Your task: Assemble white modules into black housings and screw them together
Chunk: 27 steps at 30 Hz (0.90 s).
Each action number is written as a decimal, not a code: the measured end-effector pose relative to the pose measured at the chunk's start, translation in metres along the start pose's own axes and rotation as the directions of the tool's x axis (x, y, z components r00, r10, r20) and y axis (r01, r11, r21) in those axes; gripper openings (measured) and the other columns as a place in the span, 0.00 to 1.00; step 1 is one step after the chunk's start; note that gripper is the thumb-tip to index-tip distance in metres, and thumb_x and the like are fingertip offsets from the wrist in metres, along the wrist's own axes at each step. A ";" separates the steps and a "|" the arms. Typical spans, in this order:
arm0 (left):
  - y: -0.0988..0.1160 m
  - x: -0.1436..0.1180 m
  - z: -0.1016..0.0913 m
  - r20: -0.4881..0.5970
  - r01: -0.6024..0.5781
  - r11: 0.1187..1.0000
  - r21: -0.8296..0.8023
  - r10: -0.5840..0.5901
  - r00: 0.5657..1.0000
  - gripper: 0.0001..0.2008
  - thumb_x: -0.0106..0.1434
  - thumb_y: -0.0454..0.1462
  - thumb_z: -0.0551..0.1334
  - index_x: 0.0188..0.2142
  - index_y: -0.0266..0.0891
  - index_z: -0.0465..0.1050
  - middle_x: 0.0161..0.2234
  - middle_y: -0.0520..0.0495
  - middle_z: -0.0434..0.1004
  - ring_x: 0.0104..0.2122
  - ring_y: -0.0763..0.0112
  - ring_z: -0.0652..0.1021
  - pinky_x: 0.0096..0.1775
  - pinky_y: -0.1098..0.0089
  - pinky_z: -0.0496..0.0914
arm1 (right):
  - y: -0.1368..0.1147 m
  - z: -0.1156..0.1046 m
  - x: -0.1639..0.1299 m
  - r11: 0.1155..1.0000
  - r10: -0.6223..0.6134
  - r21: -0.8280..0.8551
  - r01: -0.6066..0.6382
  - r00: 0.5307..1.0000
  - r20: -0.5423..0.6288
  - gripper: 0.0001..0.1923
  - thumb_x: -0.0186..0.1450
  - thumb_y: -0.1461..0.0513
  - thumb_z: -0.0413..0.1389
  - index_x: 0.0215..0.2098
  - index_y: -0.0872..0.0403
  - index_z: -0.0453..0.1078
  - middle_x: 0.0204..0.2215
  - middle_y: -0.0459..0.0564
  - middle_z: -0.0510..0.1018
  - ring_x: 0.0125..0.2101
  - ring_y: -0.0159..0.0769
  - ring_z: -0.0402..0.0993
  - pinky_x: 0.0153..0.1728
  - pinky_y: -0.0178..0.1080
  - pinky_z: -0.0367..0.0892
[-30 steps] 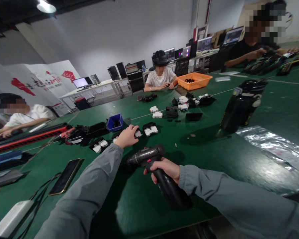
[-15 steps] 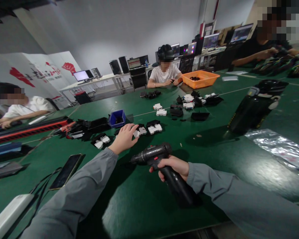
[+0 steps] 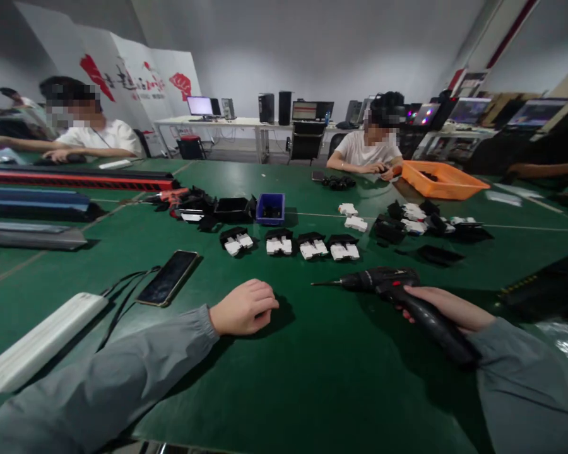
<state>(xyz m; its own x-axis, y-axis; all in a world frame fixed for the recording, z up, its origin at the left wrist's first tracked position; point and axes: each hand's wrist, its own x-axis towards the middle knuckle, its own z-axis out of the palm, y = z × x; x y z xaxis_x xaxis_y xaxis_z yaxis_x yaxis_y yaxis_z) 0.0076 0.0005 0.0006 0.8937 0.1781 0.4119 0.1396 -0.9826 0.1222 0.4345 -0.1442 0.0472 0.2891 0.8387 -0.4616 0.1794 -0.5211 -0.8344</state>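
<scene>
My right hand (image 3: 447, 307) grips the handle of a black electric screwdriver (image 3: 388, 285), whose bit points left just above the green table (image 3: 312, 378). My left hand (image 3: 243, 308) rests on the table as a loose fist, and nothing shows in it. Beyond both hands lies a row of several black-and-white parts (image 3: 312, 246). Neither hand touches them.
A phone (image 3: 168, 277) with a cable and a white power strip (image 3: 38, 343) lie at the left. A blue bin (image 3: 270, 208), more parts (image 3: 421, 217) and an orange tray (image 3: 442, 180) lie farther back. Other people sit around the table.
My left hand has drawn back from the black-and-white parts to the near table and closed. The view has swung left, and the screwdriver now sits at my right.
</scene>
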 end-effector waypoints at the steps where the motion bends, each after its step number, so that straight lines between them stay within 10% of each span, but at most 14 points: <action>1: -0.001 0.001 0.000 0.013 -0.011 1.000 -0.013 0.011 1.000 0.09 0.63 0.31 0.56 0.40 0.40 0.73 0.36 0.45 0.78 0.41 0.65 0.77 0.44 0.63 0.69 | -0.001 -0.005 -0.002 0.998 0.053 -0.017 -0.054 0.998 -0.019 0.21 0.64 0.49 0.57 0.36 0.59 0.78 0.35 0.70 0.81 0.30 0.45 0.80 0.33 0.44 0.73; 10: -0.004 0.001 0.000 0.006 -0.085 0.996 -0.025 0.085 0.996 0.06 0.62 0.32 0.58 0.37 0.40 0.73 0.31 0.48 0.77 0.35 0.67 0.74 0.38 0.64 0.66 | -0.008 -0.008 -0.027 0.796 -0.149 -0.591 -0.132 0.903 -0.402 0.20 0.60 0.46 0.56 0.39 0.51 0.76 0.44 0.68 0.80 0.45 0.60 0.77 0.51 0.54 0.67; 14: -0.003 0.000 0.001 0.011 -0.098 0.995 0.009 0.098 0.995 0.06 0.62 0.32 0.58 0.36 0.40 0.73 0.31 0.48 0.76 0.34 0.66 0.74 0.37 0.64 0.65 | -0.016 0.046 -0.038 0.645 -0.484 -0.745 -0.171 0.663 -0.571 0.26 0.65 0.47 0.50 0.53 0.56 0.68 0.50 0.71 0.74 0.51 0.63 0.71 0.50 0.58 0.66; 17: -0.001 0.000 0.001 0.022 -0.113 0.993 0.034 0.112 0.993 0.06 0.62 0.33 0.58 0.36 0.40 0.73 0.30 0.48 0.75 0.33 0.66 0.73 0.36 0.64 0.66 | -0.017 0.111 -0.040 0.471 -0.812 -0.866 0.170 0.468 -0.350 0.21 0.66 0.56 0.51 0.55 0.56 0.65 0.50 0.66 0.72 0.56 0.56 0.67 0.57 0.56 0.61; 21: 0.001 -0.001 0.001 0.010 -0.118 0.992 0.046 0.118 0.993 0.07 0.62 0.33 0.57 0.36 0.40 0.74 0.29 0.47 0.74 0.32 0.67 0.74 0.35 0.64 0.67 | -0.017 0.197 -0.024 0.274 -0.864 -0.776 0.568 0.499 0.059 0.21 0.64 0.61 0.53 0.56 0.56 0.66 0.54 0.63 0.70 0.55 0.54 0.66 0.57 0.55 0.62; 27: 0.000 -0.004 0.000 -0.179 -0.098 0.994 0.045 0.105 0.978 0.08 0.61 0.31 0.55 0.36 0.40 0.73 0.31 0.46 0.78 0.32 0.67 0.76 0.36 0.65 0.69 | -0.065 0.275 0.038 0.164 -0.888 -0.831 0.531 0.446 0.110 0.29 0.63 0.63 0.53 0.62 0.64 0.61 0.62 0.68 0.61 0.63 0.56 0.53 0.64 0.56 0.47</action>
<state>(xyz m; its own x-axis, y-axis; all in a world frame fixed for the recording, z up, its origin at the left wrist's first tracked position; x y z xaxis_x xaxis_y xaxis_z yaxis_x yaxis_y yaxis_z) 0.0042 -0.0006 -0.0007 0.8125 0.0806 0.5774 0.0701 -0.9967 0.0405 0.1754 -0.0348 0.0011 -0.1342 0.8544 0.5019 0.9646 0.2287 -0.1315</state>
